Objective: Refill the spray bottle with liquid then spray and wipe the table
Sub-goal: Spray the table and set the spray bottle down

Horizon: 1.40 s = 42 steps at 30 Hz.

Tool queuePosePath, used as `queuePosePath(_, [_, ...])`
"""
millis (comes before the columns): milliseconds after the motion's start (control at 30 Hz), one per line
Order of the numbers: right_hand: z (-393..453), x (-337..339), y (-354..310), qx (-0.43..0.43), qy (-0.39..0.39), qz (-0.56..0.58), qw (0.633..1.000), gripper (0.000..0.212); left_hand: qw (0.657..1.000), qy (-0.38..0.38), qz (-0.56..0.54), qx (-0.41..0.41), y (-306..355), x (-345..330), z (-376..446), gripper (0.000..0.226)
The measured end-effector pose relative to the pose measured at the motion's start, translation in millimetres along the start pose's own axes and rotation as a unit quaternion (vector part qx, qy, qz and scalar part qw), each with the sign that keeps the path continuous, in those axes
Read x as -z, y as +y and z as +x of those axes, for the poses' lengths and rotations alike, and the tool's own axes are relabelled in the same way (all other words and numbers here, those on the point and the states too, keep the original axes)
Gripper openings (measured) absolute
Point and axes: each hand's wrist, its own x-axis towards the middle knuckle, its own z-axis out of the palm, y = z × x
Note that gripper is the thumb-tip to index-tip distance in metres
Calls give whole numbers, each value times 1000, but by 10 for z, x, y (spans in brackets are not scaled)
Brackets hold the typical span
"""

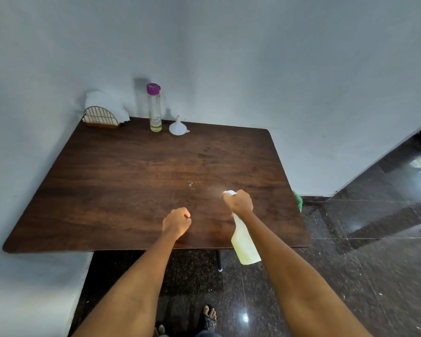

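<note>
My right hand (238, 202) grips the neck of a white spray bottle (245, 242), whose pale yellowish body hangs down past the table's front edge. Its nozzle points left over the dark wooden table (122, 181), and a faint mist shows at the tip. Small droplets (191, 185) lie on the wood just ahead of the nozzle. My left hand (177, 222) hovers over the front of the table with its fingers curled, holding nothing. At the back stand a clear bottle with a purple cap (154, 108) and a white funnel (178, 127), spout up.
A wire napkin holder (101, 117) with white napkins sits in the back left corner against the wall. Something green (298, 201) shows past the table's right edge. Dark glossy floor tiles lie to the right and below; my feet are at the bottom.
</note>
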Motion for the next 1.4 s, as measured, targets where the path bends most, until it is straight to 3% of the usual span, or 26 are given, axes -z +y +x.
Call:
queuePosePath(100, [-43,0,27,7,24,-14,1000,46,1000,-10,1,-7,30,-29,-7,23])
queuePosePath(500, [-86,-118,-203,46,9,115,992,41,1000,-2,13,-24,-45,163,72,23])
queuePosePath(833, [54,-199,-866,135,25,148,979,10,999,16,33,-15,-147,504,365,25])
queuePosePath(933, [220,-214,-1088,164,19,185,969,15,999,15,41,-1,-123,539,564,25])
queuePosePath(1033, [493,-240,-1295,194,-5,210,958,6,998,20,55,15,-48,586,814,25])
queuePosePath(1100, [710,-214,-1403,217,-22,205,954,18,998,30,50,26,11,621,1022,23])
queuePosePath(1200, [1137,-150,-1524,276,-41,170,945,17,997,37,45,44,134,695,1408,22])
queuePosePath(1267, [1420,-145,-1581,330,-18,158,931,16,997,44,46,51,230,759,1632,22])
queuePosePath(1400, [2049,-144,-1678,358,40,170,917,12,996,49,41,60,406,809,2057,23])
